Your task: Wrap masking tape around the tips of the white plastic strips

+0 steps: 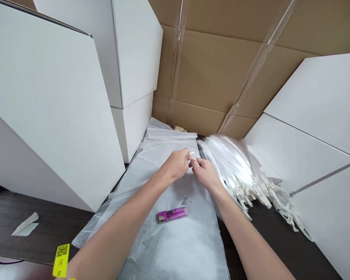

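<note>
My left hand (175, 165) and my right hand (203, 173) meet in the middle of the view, and their fingertips pinch a small white strip end (191, 156). Both hands rest above a translucent white plastic sheet (151, 186). A purple lighter (172, 214) lies on that sheet below my wrists, apart from both hands. Just right of my right hand spreads a large bundle of glossy white plastic strips (236, 171) with paper-like ends. My left wrist wears a yellow printed tag (61, 259).
Large white panels (46, 105) stand to the left and others (309, 128) to the right. A taped cardboard wall (210, 77) rises behind, with some wood shavings (180, 128) at its foot. A dark table top (23, 237) holds a white paper scrap (26, 224).
</note>
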Available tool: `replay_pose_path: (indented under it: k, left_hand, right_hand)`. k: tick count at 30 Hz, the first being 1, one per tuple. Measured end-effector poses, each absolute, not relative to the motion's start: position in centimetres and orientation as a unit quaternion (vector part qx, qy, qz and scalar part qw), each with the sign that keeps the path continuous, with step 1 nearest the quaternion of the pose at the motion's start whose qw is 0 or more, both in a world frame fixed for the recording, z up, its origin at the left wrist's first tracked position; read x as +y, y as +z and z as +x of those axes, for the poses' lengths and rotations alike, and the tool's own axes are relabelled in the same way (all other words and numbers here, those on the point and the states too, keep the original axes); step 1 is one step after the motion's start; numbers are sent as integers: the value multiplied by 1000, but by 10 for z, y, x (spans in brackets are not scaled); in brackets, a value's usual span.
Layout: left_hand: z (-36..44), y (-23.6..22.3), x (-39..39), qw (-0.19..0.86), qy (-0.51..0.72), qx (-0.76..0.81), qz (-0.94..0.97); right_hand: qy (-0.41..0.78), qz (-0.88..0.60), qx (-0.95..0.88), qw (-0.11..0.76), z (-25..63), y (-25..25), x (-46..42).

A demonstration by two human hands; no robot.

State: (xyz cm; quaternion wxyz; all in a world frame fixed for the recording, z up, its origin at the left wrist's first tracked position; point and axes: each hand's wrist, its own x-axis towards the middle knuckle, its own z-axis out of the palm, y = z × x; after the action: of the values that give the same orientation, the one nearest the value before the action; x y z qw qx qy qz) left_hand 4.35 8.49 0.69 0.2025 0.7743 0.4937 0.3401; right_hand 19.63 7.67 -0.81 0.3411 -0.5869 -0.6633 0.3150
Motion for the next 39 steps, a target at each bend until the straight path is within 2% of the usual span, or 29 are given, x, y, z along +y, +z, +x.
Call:
replay_pose_path:
  k: [5, 8, 12, 16, 19, 22, 28, 34, 37, 39]
  left_hand:
    - [45, 16, 81, 276, 373, 458, 758]
    - [45, 19, 81, 343, 384, 419, 748]
    - [43, 20, 81, 467, 357, 380, 714]
    - [36, 26, 77, 603, 272, 389, 641]
    - [29, 31, 76, 657, 222, 387, 608]
    - [23, 30, 79, 697, 175, 363, 593]
    - [17, 21, 85, 728, 130, 338, 582]
    - [24, 26, 76, 727, 178, 319, 582]
    - [27, 28, 74, 688, 230, 321, 609]
    - [28, 26, 74, 621, 261, 350, 651]
  right_hand:
    - [413, -528, -633, 388, 198, -6, 76]
    - [422, -496, -640, 407, 201, -9, 76]
    - [357, -475, -694, 407, 209, -22, 80]
    - [233, -400, -770, 439, 219, -31, 87]
    - [166, -354, -798, 458, 225, -28, 91]
    - [164, -320, -825, 435, 229, -24, 93]
    - [182, -259, -890, 329, 237, -7, 98]
    - [125, -186, -957, 183, 246, 52, 100]
    - [89, -161, -973, 141, 243, 77, 97]
    - [95, -165, -970, 149, 238, 85, 92]
